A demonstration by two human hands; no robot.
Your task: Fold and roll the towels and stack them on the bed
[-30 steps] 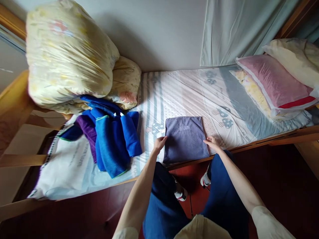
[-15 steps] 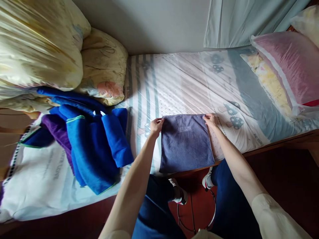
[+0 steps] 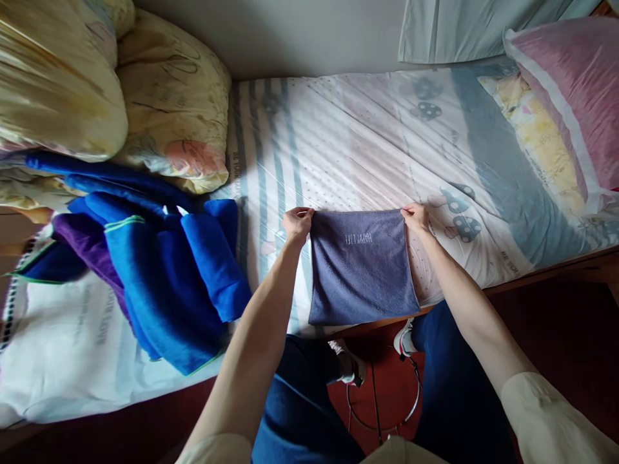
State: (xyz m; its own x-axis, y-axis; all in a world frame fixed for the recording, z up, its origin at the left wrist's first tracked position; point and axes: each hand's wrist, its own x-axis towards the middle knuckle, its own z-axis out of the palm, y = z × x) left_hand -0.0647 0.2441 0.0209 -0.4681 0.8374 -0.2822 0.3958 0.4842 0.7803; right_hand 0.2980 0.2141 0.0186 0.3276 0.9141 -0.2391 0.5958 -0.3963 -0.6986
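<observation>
A grey-purple towel (image 3: 362, 277) with "HAPPY LIFE" lettering near its far edge is spread out at the front edge of the bed. My left hand (image 3: 296, 223) pinches its far left corner. The far right corner is pinched in my right hand (image 3: 416, 218). Between the two hands the far edge runs nearly straight, while the near edge reaches the bed's wooden rim. Left of my left arm lies a pile of blue towels (image 3: 159, 290), one with a green hem, and a purple towel (image 3: 89, 248) is among them.
The bed (image 3: 348, 142) has a pale patterned sheet. Yellowish bundled bedding (image 3: 178, 103) stands at the back left, a pink pillow (image 3: 573, 90) at the right. A curtain (image 3: 449, 32) hangs on the far wall. Below are my legs and a round metal frame (image 3: 382, 425).
The view has shifted a little. Both hands still hold the towel's far corners; the corners are slightly farther apart in view, and the cloth shows more soft creases.
</observation>
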